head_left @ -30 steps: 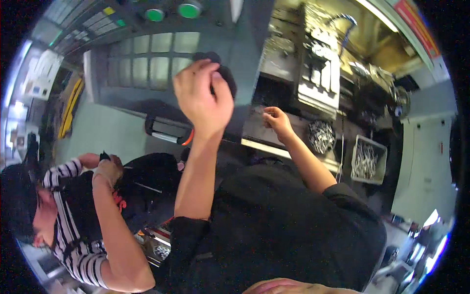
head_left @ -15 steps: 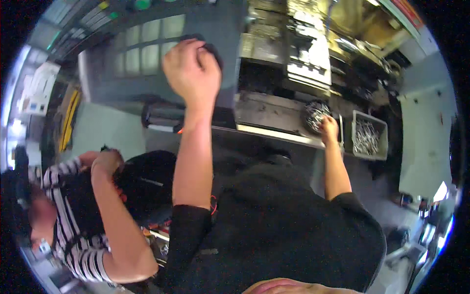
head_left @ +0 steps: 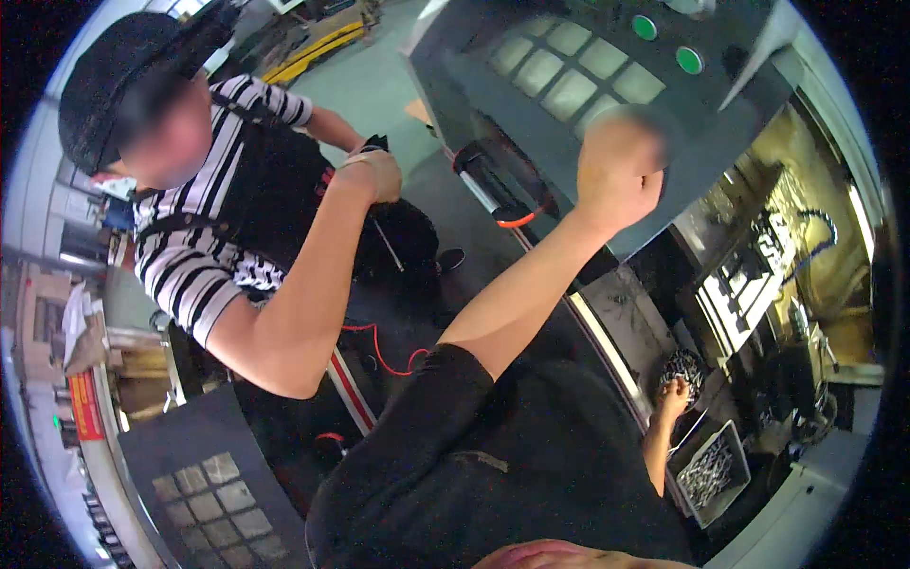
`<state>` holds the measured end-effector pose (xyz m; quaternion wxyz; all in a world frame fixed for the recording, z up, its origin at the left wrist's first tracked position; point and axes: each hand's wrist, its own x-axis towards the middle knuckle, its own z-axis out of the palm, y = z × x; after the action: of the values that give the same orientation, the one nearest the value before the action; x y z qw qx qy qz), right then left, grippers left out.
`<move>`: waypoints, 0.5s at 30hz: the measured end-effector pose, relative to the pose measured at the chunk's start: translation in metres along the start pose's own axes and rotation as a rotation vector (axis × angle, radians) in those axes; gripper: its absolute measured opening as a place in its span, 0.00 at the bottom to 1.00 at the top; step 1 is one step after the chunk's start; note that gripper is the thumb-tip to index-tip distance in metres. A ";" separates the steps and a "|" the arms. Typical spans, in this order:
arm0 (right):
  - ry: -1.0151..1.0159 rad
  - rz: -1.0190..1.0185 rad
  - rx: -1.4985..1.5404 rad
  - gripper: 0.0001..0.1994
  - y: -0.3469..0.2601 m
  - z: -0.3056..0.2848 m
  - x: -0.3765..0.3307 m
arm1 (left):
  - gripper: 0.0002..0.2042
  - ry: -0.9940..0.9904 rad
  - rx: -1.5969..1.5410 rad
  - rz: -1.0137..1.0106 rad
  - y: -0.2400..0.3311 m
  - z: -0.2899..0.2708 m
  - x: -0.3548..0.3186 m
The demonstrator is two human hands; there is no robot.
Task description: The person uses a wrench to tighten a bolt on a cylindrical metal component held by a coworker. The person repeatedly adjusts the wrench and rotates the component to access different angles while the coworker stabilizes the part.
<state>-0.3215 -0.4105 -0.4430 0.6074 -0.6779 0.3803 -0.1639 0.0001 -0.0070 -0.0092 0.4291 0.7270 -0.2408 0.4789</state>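
Observation:
My left hand (head_left: 618,178) is raised against the grey machine door (head_left: 697,123), its fingers curled as in a fist. Blur at the fingertips hides what they hold, if anything. Farther right, my right hand (head_left: 674,394) reaches low to the machine's front ledge. Its fingers are closed at the near rim of a round dark bowl (head_left: 682,364) filled with small shiny metal parts. Just beside that hand stands a grey plastic bin (head_left: 728,498) with more such parts.
A co-worker in a striped shirt (head_left: 194,299) and dark cap stands close on my left, hands together around something dark. The open machine interior (head_left: 749,284) lies at the right. A red cord (head_left: 381,356) hangs between us. Another grey windowed panel (head_left: 142,455) is at the lower left.
My view has swung to the left, bringing the co-worker fully into sight and shifting the machine right. My left hand stays raised at the door, and my right hand remains by the bowl.

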 end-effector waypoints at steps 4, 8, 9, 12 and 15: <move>-0.096 -0.226 -0.379 0.13 -0.040 0.050 -0.029 | 0.07 0.024 0.055 0.005 0.003 -0.004 0.001; -0.211 -0.250 -0.401 0.14 -0.062 0.060 -0.031 | 0.08 0.068 0.035 -0.036 0.003 -0.005 0.000; -0.257 -0.215 -0.391 0.14 -0.076 0.066 -0.036 | 0.08 0.090 0.043 -0.044 0.003 -0.007 0.000; -0.267 -0.292 -0.527 0.14 -0.116 0.086 -0.061 | 0.10 0.088 0.054 -0.035 0.006 -0.018 -0.016; -0.273 -0.304 -0.484 0.14 -0.105 0.086 -0.052 | 0.14 0.043 0.044 -0.114 0.016 -0.036 -0.053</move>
<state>-0.2635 -0.3162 -0.3493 0.4426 -0.8675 0.2176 -0.0649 -0.0521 0.0129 -0.0446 0.4448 0.7383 -0.1791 0.4744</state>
